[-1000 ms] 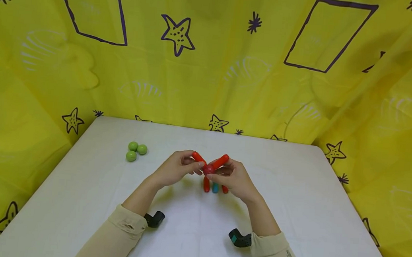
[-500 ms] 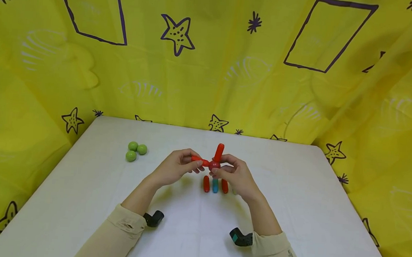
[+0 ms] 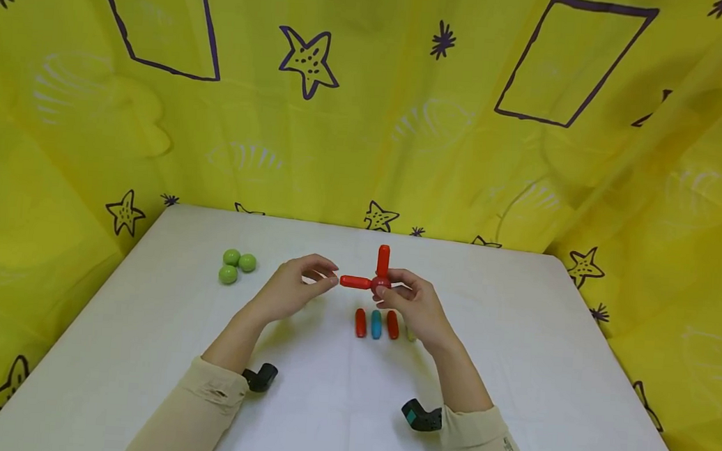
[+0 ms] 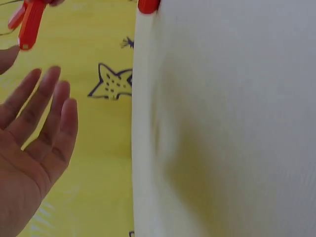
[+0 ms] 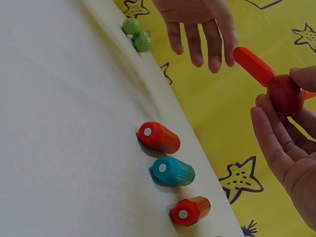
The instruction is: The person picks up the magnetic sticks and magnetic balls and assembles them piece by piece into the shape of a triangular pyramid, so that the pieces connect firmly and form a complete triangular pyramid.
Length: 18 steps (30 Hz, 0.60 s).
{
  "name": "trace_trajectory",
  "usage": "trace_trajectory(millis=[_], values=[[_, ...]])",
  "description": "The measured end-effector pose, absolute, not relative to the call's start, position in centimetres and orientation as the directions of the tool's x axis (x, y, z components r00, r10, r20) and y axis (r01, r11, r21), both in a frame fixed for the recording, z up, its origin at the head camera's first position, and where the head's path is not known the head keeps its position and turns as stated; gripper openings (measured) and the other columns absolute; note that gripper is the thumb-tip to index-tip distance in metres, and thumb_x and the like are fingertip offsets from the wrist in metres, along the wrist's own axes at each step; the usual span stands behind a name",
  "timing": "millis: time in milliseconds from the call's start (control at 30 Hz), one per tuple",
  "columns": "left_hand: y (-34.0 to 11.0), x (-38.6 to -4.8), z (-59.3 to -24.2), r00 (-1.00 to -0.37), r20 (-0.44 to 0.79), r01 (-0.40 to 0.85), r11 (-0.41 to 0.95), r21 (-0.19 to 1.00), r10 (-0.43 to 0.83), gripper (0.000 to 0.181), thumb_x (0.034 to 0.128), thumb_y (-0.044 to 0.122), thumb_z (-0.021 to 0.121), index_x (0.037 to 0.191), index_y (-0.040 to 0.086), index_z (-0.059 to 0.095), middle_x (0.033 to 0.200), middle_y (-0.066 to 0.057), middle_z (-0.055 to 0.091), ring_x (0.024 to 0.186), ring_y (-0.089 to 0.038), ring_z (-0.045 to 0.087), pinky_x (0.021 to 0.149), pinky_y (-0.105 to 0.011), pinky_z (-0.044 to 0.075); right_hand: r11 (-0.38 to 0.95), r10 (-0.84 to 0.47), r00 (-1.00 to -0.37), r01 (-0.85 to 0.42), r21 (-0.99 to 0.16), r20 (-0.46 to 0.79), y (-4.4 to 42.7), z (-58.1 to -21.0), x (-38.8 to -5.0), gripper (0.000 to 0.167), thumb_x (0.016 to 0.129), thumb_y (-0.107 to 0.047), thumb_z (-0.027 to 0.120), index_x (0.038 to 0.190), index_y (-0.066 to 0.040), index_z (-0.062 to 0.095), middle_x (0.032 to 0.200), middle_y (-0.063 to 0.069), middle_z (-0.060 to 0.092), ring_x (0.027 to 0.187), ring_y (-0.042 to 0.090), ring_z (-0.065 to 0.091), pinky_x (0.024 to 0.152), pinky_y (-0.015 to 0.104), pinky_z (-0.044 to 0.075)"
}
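My right hand [image 3: 414, 309] pinches a dark red ball [image 3: 380, 285] between thumb and fingers above the table. Two red rods are joined to this ball: one rod [image 3: 355, 282] points left, the other rod [image 3: 384, 261] points away from me. Just off the free end of the left-pointing rod is my left hand [image 3: 290, 287], holding nothing. Its fingers look loosely extended in the left wrist view. Below the ball lie a red rod [image 3: 361, 323], a blue rod [image 3: 376, 324] and another red rod [image 3: 393, 324]; pale round ends show in the right wrist view.
Three green balls [image 3: 228, 274] sit together on the left of the white table [image 3: 297, 417]. A pale yellowish rod [image 3: 411, 334] is partly hidden by my right hand. Yellow patterned cloth [image 3: 367, 135] hangs behind and at both sides.
The left hand has let go of the red rod and drawn back left. The ball with both rods has turned, so one rod now points left and the other away.
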<state>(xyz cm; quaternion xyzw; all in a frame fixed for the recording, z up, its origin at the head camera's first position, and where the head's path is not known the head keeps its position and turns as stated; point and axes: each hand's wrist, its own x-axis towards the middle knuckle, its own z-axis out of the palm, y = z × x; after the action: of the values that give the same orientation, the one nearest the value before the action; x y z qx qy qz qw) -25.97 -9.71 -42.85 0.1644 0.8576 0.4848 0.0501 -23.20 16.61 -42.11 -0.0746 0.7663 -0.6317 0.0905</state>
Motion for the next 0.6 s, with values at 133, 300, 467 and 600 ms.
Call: trace_trajectory(millis=[133,300,467,600], values=[[-11.5,-26.5,-42.7,-0.963,0.09,0.217,0.533,0.818,0.254,0.036,0.0994,0.036,0.07,0.13,0.017,0.066,0.126,-0.002,0.07,0.12,-0.026,0.064,0.097,-0.046,0.056,0.183,-0.227,-0.973,-0.002,-0.983,-0.04,16.7,-42.2,-23.2,0.041,0.102,-0.022,0.067,0.138,-0.004,0.059,0.121,0.023,0.072,0.111,0.047,0.068,0.097,0.035,0.059],[-14.1,-27.1,-42.6,-0.983,0.111,0.179,0.614,0.769,0.147,0.041,0.1001,0.034,0.068,0.135,0.012,0.064,0.136,-0.011,0.064,0.129,-0.034,0.056,0.105,-0.053,0.048,0.17,-0.232,-0.972,-0.018,-0.985,-0.022,16.7,-42.4,-23.3,0.04,0.102,-0.02,0.067,0.137,-0.001,0.059,0.121,0.02,0.071,0.111,0.045,0.068,0.094,0.035,0.06],[-16.6,-27.5,-42.7,-0.993,0.107,0.11,0.685,0.72,0.047,0.044,0.1004,0.032,0.066,0.138,0.01,0.062,0.14,-0.014,0.058,0.131,-0.039,0.05,0.106,-0.056,0.043,0.175,-0.234,-0.972,-0.025,-0.984,-0.017,16.8,-42.3,-23.2,0.038,0.102,-0.02,0.067,0.135,-0.003,0.06,0.122,0.021,0.07,0.111,0.047,0.068,0.095,0.037,0.06],[-18.5,-27.7,-43.0,-0.994,0.107,0.066,0.726,0.684,-0.01,0.044,0.0993,0.025,0.064,0.139,0.006,0.06,0.138,-0.021,0.056,0.126,-0.044,0.05,0.103,-0.058,0.043,0.189,-0.227,-0.973,-0.017,-0.982,-0.027,16.8,-42.3,-23.2,0.039,0.102,-0.021,0.067,0.137,-0.003,0.059,0.122,0.021,0.071,0.111,0.047,0.068,0.099,0.042,0.058]])
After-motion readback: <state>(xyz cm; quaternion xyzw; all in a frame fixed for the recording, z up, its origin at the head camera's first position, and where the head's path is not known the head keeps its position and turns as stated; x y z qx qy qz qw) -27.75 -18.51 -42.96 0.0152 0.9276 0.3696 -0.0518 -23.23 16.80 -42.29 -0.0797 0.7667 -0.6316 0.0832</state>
